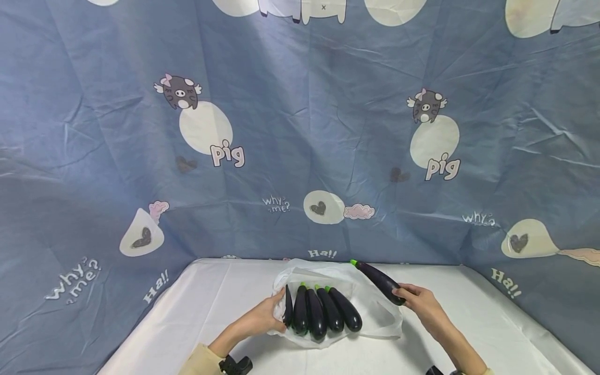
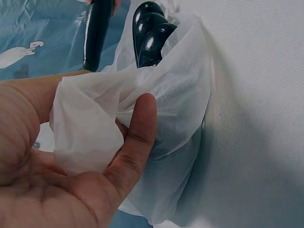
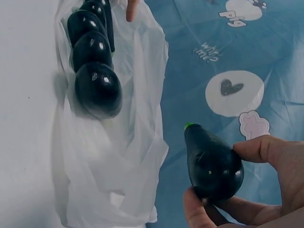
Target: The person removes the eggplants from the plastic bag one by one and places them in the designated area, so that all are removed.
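Observation:
My right hand (image 1: 419, 301) grips a dark purple eggplant (image 1: 378, 280) by its rounded bottom end. Its green stem points up and to the left, above the right part of a white plastic bag (image 1: 382, 320). In the right wrist view the thumb and fingers wrap the fat end of that eggplant (image 3: 216, 166). Several more eggplants (image 1: 316, 315) lie side by side on the bag, stems toward the back. At the bag's left edge, my left hand (image 1: 262, 316) holds the gathered plastic (image 2: 88, 128) between thumb and fingers, beside the leftmost eggplant (image 1: 288, 307).
A white cloth covers the table (image 1: 225, 291). Behind it and along both sides hangs a blue printed curtain (image 1: 300, 130). Dark straps with small devices (image 1: 236, 365) sit on the wrists.

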`<state>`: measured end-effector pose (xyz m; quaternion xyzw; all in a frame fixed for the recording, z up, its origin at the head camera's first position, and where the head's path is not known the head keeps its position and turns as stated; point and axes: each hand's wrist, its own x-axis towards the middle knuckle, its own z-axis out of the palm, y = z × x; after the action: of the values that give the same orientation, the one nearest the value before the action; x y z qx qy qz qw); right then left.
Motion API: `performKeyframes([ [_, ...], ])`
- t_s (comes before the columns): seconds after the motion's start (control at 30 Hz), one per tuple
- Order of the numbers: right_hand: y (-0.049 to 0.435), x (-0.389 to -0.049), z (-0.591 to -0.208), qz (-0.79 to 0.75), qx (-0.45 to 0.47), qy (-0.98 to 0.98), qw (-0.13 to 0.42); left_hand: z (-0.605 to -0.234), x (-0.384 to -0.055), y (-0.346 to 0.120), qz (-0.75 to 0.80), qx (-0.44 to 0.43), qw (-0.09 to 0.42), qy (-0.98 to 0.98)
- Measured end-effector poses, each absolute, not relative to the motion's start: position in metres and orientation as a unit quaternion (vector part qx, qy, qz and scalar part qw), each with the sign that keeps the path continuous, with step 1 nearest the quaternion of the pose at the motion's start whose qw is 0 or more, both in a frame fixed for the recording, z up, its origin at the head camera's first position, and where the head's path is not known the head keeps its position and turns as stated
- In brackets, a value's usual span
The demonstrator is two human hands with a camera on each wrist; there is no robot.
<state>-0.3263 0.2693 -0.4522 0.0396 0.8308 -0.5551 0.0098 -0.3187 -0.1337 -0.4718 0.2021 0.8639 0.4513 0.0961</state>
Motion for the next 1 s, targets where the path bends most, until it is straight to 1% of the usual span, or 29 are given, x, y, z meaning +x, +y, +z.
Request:
performKeyframes([
  [0.3,0.28,-0.329,-0.455,-0.563,0.068,0.823,0.02,-0.473,-0.319,-0.133,0.454,0.202,0.094,0.863],
  [0.77,0.294,-0.336,-0.464,-0.564,0.109,0.818,0.02,-0.474,-0.319,-0.132,0.446,0.196,0.102,0.867],
  [1.0,0.3,-0.34,-0.472,-0.564,0.115,0.817,0.011,-0.475,-0.32,-0.132,0.444,0.195,0.102,0.869],
])
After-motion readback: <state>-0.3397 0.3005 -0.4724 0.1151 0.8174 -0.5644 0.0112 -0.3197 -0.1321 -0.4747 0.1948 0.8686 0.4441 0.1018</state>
